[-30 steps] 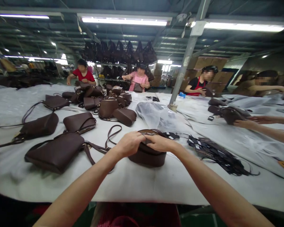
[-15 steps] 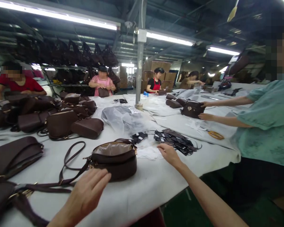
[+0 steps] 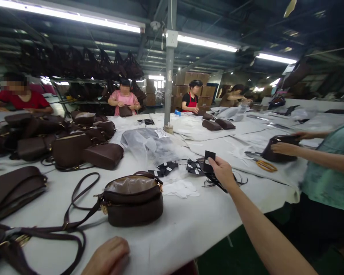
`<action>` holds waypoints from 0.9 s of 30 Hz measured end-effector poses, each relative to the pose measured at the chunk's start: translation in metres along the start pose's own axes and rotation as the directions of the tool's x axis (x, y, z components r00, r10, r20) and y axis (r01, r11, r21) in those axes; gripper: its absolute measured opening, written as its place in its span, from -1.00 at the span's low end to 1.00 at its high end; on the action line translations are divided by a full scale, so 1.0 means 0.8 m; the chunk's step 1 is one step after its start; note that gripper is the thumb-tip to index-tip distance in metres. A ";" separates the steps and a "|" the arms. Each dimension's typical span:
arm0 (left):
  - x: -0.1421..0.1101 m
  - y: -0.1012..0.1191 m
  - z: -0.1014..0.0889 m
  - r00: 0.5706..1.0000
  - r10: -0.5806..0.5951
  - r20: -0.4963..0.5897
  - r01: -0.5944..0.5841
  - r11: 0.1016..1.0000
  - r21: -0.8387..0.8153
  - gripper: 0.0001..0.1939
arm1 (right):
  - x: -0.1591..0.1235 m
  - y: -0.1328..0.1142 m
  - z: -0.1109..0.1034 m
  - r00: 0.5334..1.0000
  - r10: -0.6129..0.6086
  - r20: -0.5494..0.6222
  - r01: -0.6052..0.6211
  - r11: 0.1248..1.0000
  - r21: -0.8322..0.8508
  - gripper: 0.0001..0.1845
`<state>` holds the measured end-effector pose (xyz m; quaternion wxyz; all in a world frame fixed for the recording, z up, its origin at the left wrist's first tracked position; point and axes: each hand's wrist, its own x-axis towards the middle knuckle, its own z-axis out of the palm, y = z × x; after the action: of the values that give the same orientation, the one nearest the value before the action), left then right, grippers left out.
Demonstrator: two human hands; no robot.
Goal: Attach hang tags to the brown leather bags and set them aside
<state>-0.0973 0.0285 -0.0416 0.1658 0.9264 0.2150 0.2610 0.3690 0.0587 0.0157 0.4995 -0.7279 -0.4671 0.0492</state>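
My right hand (image 3: 222, 172) pinches a black hang tag (image 3: 210, 156) upright between thumb and finger. Beneath it lies a pile of black tags with thin cords (image 3: 195, 168), partly covered by my hand. My left hand (image 3: 109, 256) rests low at the table's front edge, fingers curled in and tips hidden, with nothing visible in it. Just beyond it a dark brown handbag (image 3: 134, 206) stands upright with its top unzipped, showing a pale crinkled lining. Its strap (image 3: 80, 191) loops out to the left.
White tissue (image 3: 181, 189) lies right of the handbag. More brown bags (image 3: 103, 156) crowd the left side. Clear plastic bags (image 3: 149, 143) sit by a pillar (image 3: 169, 84). Yellow-handled scissors (image 3: 266, 165) lie near a co-worker (image 3: 329, 168) handling a dark bag. Other people work across the table.
My right hand has moved right onto the tag pile and lifted a tag. My left hand has dropped away from the handbag and curled. The co-worker's bag has moved right.
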 end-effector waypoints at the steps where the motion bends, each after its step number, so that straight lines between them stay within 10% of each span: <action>1: 0.018 0.009 -0.009 1.000 -0.017 0.001 0.017 0.998 -0.066 -0.74 | -0.002 -0.020 -0.010 0.998 0.049 0.047 -0.058 0.974 0.218 -0.57; 5: 0.111 0.052 -0.035 0.987 -0.157 -0.041 0.130 0.916 -0.380 -0.72 | -0.035 -0.113 -0.025 0.953 0.059 0.297 -0.235 0.763 0.602 -0.51; 9: 0.186 0.092 -0.023 0.976 -0.216 0.027 0.150 0.576 -0.804 -0.47 | -0.081 -0.189 -0.013 0.922 -0.072 0.379 -0.218 0.714 0.665 -0.53; 15: 0.147 0.100 0.013 0.925 -0.251 0.285 0.311 0.067 -0.948 -0.64 | -0.116 -0.213 -0.015 0.951 -0.111 0.289 -0.148 0.658 0.738 -0.60; 18: 0.089 0.085 0.003 0.891 -0.382 0.246 0.334 0.185 -0.924 -0.70 | -0.133 -0.181 -0.016 0.956 -0.024 0.292 -0.197 0.687 0.699 -0.64; 23: 0.035 0.077 -0.035 0.893 -0.437 0.108 0.447 0.831 -0.331 -0.85 | -0.187 -0.130 0.021 0.878 0.081 0.472 -0.249 0.919 0.305 -0.40; 25: 0.032 0.085 -0.046 0.912 -0.398 0.100 0.397 0.918 0.030 -0.81 | -0.214 -0.135 0.041 0.904 -0.010 0.427 -0.122 0.952 0.280 -0.28; 27: 0.033 0.096 -0.054 0.924 -0.362 0.120 0.336 0.922 0.192 -0.79 | -0.240 -0.158 0.058 0.831 -0.148 0.536 -0.084 0.919 0.385 -0.34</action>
<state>-0.0766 -0.0156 0.0365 0.1471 0.9010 0.3847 0.1363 0.1572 -0.0414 0.0145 0.4785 -0.5588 -0.5846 0.3422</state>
